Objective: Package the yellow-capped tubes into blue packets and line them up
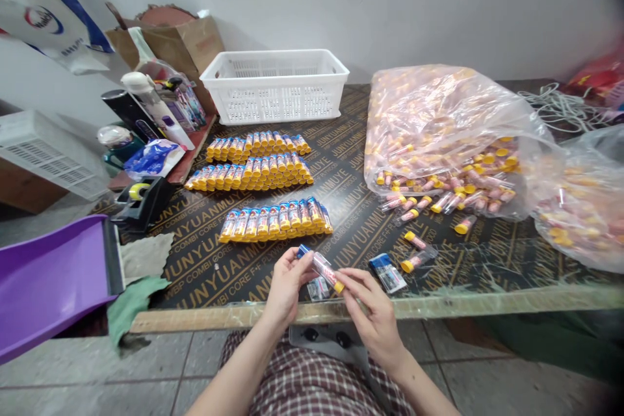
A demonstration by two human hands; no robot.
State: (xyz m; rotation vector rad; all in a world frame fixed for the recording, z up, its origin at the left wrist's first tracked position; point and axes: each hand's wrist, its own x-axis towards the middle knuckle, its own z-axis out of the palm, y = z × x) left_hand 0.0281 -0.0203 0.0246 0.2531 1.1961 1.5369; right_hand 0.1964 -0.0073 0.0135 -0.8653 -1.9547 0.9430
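Observation:
A small clear tube (324, 268) with pinkish contents and a yellow cap is held aslant above the table's front edge. My left hand (288, 279) pinches its upper end, where a blue band of printed film shows. Thumb and fingers of my right hand (373, 305) close on the yellow-capped lower end. Under the tube lies a flat printed sleeve (318, 288), partly covered. To the right of my right hand is a stack of flat blue-and-clear sleeves (388, 272). Loose yellow-capped tubes (415, 240) lie farther right.
Wrapped blue-and-yellow tubes (275, 220) are stacked in rows ahead. Behind them stands a white plastic basket (277, 101). A large clear bag (429, 123) spills capped tubes at right. A tape dispenser (143, 201) and purple dustpan (58, 279) are at left.

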